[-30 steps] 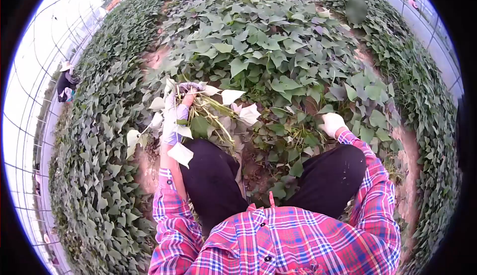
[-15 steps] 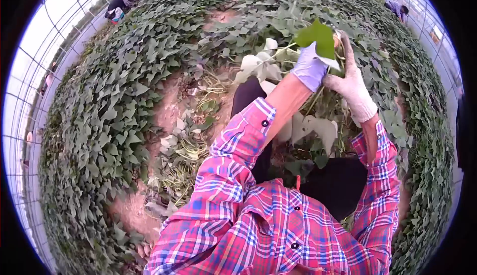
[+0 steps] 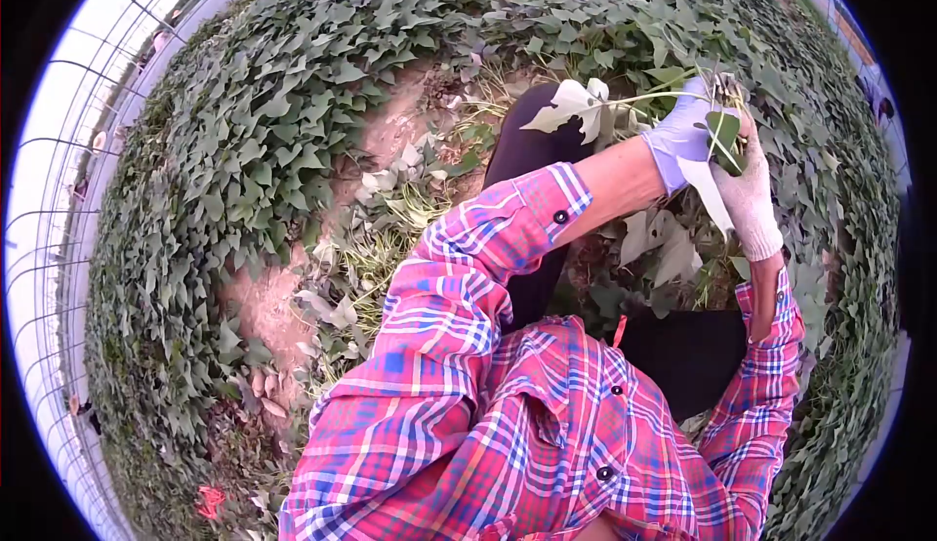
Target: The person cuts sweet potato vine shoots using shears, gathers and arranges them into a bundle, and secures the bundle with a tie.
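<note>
My left hand, in a thin purple glove, is closed around leafy vine stems at the upper right. Pale leaves stick out to its left on a long stem. Close against it, my right hand, in a whitish knitted glove, is wrapped round the same bunch from the right. A green leaf shows between the hands, and a pale leaf hangs below them. Most fingertips are hidden by the leaves.
Dense green vines spread on both sides. Bare reddish soil and piled cut stems lie left of my knees. A red bundle is at lower left. Wire framework lines the left edge. Another person shows at far right.
Both hands appear farther right in the view, still together on the stems. The large bright green leaf above them is no longer raised there. The view has shifted, and the person at upper left is out of sight.
</note>
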{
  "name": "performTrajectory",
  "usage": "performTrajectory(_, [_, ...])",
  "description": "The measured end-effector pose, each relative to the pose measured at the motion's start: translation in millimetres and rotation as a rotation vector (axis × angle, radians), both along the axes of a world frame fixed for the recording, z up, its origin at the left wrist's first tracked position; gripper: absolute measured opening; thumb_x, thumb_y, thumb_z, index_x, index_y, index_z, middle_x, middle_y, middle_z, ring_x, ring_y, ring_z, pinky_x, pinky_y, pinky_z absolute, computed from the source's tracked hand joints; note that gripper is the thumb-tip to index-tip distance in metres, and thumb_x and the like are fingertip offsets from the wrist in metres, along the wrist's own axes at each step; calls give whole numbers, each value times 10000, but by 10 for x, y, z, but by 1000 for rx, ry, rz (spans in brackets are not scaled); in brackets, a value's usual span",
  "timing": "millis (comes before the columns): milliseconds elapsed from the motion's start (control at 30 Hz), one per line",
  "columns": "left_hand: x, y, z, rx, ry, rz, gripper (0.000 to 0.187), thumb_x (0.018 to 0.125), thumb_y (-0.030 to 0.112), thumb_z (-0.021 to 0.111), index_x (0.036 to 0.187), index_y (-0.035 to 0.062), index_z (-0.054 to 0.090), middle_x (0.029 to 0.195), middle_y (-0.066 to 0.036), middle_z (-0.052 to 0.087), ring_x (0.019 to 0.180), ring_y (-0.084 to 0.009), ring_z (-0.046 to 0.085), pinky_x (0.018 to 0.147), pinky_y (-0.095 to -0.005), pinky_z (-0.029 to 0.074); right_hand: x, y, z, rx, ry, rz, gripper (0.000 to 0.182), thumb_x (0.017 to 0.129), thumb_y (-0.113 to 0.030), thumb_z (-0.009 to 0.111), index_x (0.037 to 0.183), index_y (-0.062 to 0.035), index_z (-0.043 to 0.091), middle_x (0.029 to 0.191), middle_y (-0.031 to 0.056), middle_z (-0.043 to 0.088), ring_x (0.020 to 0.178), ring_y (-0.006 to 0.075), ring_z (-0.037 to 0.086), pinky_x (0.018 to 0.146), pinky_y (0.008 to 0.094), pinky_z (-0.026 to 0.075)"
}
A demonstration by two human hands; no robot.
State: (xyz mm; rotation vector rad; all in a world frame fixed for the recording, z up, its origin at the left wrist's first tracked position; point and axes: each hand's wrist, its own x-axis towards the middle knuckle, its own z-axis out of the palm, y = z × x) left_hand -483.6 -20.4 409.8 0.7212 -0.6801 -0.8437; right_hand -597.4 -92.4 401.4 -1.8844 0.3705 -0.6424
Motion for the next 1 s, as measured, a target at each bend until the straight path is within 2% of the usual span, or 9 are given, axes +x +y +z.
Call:
performTrajectory(67, [202,291,164,92,-237,-217,279,688,79,725,938,12,619,841,-72,638,744,-152,603,659,-260,482,95,-48,-28,60,3,-15,765,719,35,658,1399,-32,316,1182,93,556,1000,154,574,871,283,482])
performTrajectory(167, [692,890,586,521,-1401,-128,418,797,255,710,1119,7,618,970,-85,678,878,-149,614,803,-278,490,219,-2,-61,-34,-82,-2,740,738,30,646,1402,-38,326,1218,99,550,1063,158,557,920,288,461])
performTrajectory(200, [1133,991,312,258,-1206,-295,411,828,236,688,1175,33,606,988,-71,680,875,-122,611,812,-267,488,249,-51,-82,-97,-68,-18,735,746,18,652,1403,-37,328,1234,105,544,1077,158,549,933,288,453])
performTrajectory(367, [2155,2344,-80,536,-878,202,426,793,180,727,1201,137,614,1135,-38,610,863,-69,596,801,-249,511,184,-155,-172,-258,81,-149,692,782,20,648,1397,-39,338,1229,104,543,1061,149,554,905,278,467])
performTrajectory(433, [2354,2773,-598,765,-1342,361,643,700,97,755,1297,129,518,1263,-77,564,1196,-242,506,1040,-336,382,174,-216,-213,-90,148,-177,693,792,43,634,1404,-48,322,1258,112,524,1077,159,550,916,286,467])
performTrajectory(533, [2430,3219,-1879,1218,-1574,209,896,604,234,820,1387,186,386,1361,-173,438,1295,-372,354,1070,-467,320,368,-258,-337,-237,175,-260,727,782,42,650,1416,-78,317,1264,107,526,1096,169,544,922,285,460])
performTrajectory(800, [2007,3195,-3447,1637,-1589,-43,1171,520,441,849,1449,93,226,1436,-135,334,1359,-327,272,1116,-528,177,1028,-2,-540,-589,371,-70,782,695,74,628,1407,-105,358,1231,127,574,1105,202,567,954,305,433])
performTrajectory(933, [1936,3051,-3640,1639,-1623,-94,1160,506,448,852,1442,97,263,1308,-117,491,1307,-300,353,1106,-552,183,1279,-25,-503,-704,320,62,806,683,90,632,1410,-92,336,1321,122,492,1168,219,533,991,324,422])
performTrajectory(1000, [1954,3075,-3922,1638,-1701,5,595,752,265,659,1291,98,468,983,-72,605,1074,-262,522,1078,-553,238,1423,-55,-484,-645,360,95,798,681,94,634,1403,-78,342,1321,116,494,1177,227,526,994,322,422])
